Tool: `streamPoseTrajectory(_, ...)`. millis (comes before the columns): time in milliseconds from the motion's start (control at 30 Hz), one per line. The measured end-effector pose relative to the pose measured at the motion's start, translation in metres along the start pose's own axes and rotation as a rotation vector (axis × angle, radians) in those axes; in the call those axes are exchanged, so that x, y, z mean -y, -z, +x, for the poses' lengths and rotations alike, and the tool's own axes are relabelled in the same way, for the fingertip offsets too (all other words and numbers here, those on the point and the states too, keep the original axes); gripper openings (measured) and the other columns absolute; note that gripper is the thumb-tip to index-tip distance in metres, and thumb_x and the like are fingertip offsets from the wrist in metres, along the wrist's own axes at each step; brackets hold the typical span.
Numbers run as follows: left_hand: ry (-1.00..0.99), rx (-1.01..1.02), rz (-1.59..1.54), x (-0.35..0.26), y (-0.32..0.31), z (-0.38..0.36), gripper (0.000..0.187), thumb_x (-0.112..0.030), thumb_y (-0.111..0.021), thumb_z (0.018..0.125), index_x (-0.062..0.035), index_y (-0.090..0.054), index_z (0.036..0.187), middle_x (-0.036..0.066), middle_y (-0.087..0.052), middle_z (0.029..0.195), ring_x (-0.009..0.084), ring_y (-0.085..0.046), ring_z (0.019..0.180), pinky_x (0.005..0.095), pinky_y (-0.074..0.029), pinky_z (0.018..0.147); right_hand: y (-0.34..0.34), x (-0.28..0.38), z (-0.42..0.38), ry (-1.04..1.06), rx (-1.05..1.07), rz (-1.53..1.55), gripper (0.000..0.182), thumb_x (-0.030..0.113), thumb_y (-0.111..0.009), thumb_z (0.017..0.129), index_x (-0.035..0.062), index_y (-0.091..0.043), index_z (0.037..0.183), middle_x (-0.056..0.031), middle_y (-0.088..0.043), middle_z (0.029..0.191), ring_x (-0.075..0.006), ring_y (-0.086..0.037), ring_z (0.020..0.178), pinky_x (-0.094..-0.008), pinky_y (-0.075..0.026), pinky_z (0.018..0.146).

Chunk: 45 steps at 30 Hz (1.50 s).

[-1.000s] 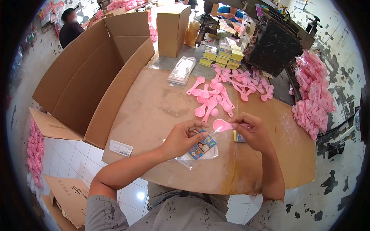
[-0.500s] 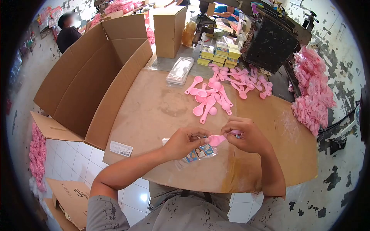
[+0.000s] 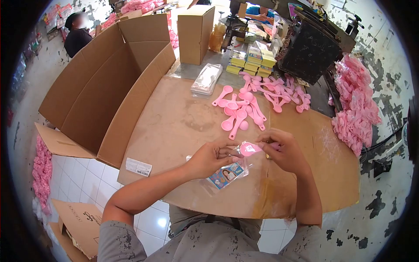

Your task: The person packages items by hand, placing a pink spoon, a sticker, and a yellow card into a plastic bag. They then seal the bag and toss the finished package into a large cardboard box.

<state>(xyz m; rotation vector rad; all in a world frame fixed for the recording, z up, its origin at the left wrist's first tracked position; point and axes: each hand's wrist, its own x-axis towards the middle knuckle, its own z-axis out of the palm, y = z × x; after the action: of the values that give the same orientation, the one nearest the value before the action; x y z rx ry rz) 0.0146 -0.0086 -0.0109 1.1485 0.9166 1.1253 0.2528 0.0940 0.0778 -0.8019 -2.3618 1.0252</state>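
Note:
My right hand point(image 3: 286, 150) pinches a pink measuring spoon point(image 3: 249, 149) by its handle, the bowl pointing left. My left hand point(image 3: 213, 159) is closed, its fingertips on a clear plastic bag point(image 3: 236, 153) that shines at the spoon's bowl. Just below the hands, a blue printed card point(image 3: 226, 175) in clear wrapping lies on the cardboard-covered table point(image 3: 174, 131). Beyond them is a loose pile of pink measuring spoons point(image 3: 240, 114), with a second heap point(image 3: 283, 91) farther back on the right.
A large open carton point(image 3: 131, 105) stands at the left. Stacked clear bags point(image 3: 206, 79), bundles of cards point(image 3: 253, 61) and a tall box point(image 3: 194, 37) sit at the back. A black machine point(image 3: 310, 48) and pink bagged items point(image 3: 353, 105) are on the right. Another person point(image 3: 78, 37) is at far left.
The spoon's bowl has turned to face up, and the right hand has shifted slightly right. The left hand has moved up a little, uncovering more of the blue card.

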Motion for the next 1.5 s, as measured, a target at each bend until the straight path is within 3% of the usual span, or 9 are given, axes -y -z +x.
streamPoseTrajectory(333, 0.106, -0.027, 0.072, -0.007, 0.002, 0.000, 0.042, -0.002, -0.068, 0.101, 0.0038, -0.056, 0.141, 0.009, -0.076, 0.104, 0.0112, -0.072, 0.103, 0.0248, -0.058, 0.087, 0.001, -0.014, -0.003, 0.056, -0.018, 0.099, 0.012, -0.002, -0.070, 0.094, -0.0038, -0.072, 0.105, -0.0068, -0.069, 0.095, -0.0096, -0.063, 0.083, -0.0265, -0.054, 0.072)
streamPoseTrajectory(600, 0.094, 0.003, 0.130, -0.002, -0.002, -0.001, 0.036, -0.003, -0.068, 0.101, 0.0017, -0.063, 0.137, 0.009, -0.075, 0.110, 0.0104, -0.070, 0.105, 0.0251, -0.058, 0.089, 0.000, -0.010, -0.004, 0.094, 0.052, -0.029, 0.012, 0.001, -0.073, 0.089, 0.0008, -0.073, 0.101, -0.0089, -0.071, 0.086, -0.0168, -0.067, 0.079, -0.0303, -0.053, 0.069)
streamPoseTrajectory(900, 0.081, 0.000, 0.132, 0.004, -0.002, -0.001, 0.030, -0.005, -0.068, 0.103, 0.0020, -0.066, 0.131, 0.008, -0.075, 0.113, 0.0095, -0.069, 0.105, 0.0242, -0.057, 0.087, -0.011, -0.014, -0.004, 0.137, 0.119, 0.010, 0.017, -0.002, -0.073, 0.086, -0.0004, -0.073, 0.103, -0.0080, -0.073, 0.094, -0.0138, -0.067, 0.082, -0.0292, -0.053, 0.071)
streamPoseTrajectory(1000, 0.043, 0.023, 0.094, 0.012, -0.001, 0.000, 0.027, -0.008, -0.068, 0.103, 0.0014, -0.068, 0.128, 0.008, -0.076, 0.113, 0.0092, -0.070, 0.101, 0.0259, -0.057, 0.082, -0.020, -0.003, -0.001, 0.064, 0.097, 0.023, 0.023, 0.009, -0.067, 0.095, -0.0002, -0.069, 0.116, -0.0154, -0.071, 0.116, -0.0227, -0.070, 0.103, -0.0344, -0.056, 0.084)
streamPoseTrajectory(1100, -0.045, 0.092, 0.063, 0.016, -0.002, 0.000, 0.025, -0.011, -0.068, 0.104, 0.0006, -0.070, 0.125, 0.007, -0.076, 0.113, 0.0083, -0.069, 0.098, 0.0267, -0.056, 0.080, -0.048, -0.011, -0.001, 0.272, -0.025, 0.069, 0.039, 0.019, -0.057, 0.103, 0.0019, -0.058, 0.138, -0.0178, -0.060, 0.140, -0.0272, -0.056, 0.133, -0.0390, -0.050, 0.103)
streamPoseTrajectory(1200, -0.009, 0.165, 0.009, 0.008, 0.000, -0.001, 0.022, -0.013, -0.068, 0.104, 0.0002, -0.070, 0.122, 0.005, -0.075, 0.112, 0.0073, -0.067, 0.096, 0.0262, -0.055, 0.082, -0.052, -0.005, -0.006, 0.180, 0.192, 0.387, 0.058, 0.033, -0.051, 0.105, 0.0028, -0.044, 0.154, -0.0172, -0.047, 0.154, -0.0293, -0.040, 0.147, -0.0424, -0.037, 0.117)
streamPoseTrajectory(1300, 0.019, 0.156, -0.088, 0.005, -0.001, -0.003, 0.021, -0.015, -0.067, 0.105, -0.0006, -0.069, 0.121, 0.004, -0.074, 0.111, 0.0067, -0.066, 0.096, 0.0254, -0.054, 0.082, -0.060, -0.004, -0.012, 0.126, 0.299, 0.723, 0.070, 0.041, -0.054, 0.102, 0.0012, -0.039, 0.157, -0.0167, -0.046, 0.156, -0.0295, -0.039, 0.148, -0.0417, -0.030, 0.123)
streamPoseTrajectory(1400, 0.017, 0.189, -0.148, 0.002, 0.003, -0.004, 0.021, -0.017, -0.066, 0.106, -0.0017, -0.068, 0.121, 0.002, -0.073, 0.110, 0.0059, -0.065, 0.097, 0.0248, -0.053, 0.083, -0.058, -0.006, -0.004, 0.189, 0.461, 0.757, 0.079, 0.050, -0.053, 0.099, 0.0011, -0.037, 0.159, -0.0171, -0.043, 0.158, -0.0303, -0.037, 0.150, -0.0418, -0.036, 0.119)
streamPoseTrajectory(1500, 0.065, 0.236, -0.172, -0.011, 0.007, -0.008, 0.022, -0.018, -0.066, 0.106, -0.0027, -0.068, 0.122, 0.001, -0.072, 0.111, 0.0055, -0.064, 0.099, 0.0245, -0.053, 0.084, -0.036, -0.009, -0.001, 0.300, 0.270, 0.844, 0.065, 0.036, -0.062, 0.100, 0.0044, -0.046, 0.154, -0.0173, -0.050, 0.154, -0.0303, -0.045, 0.145, -0.0414, -0.044, 0.112)
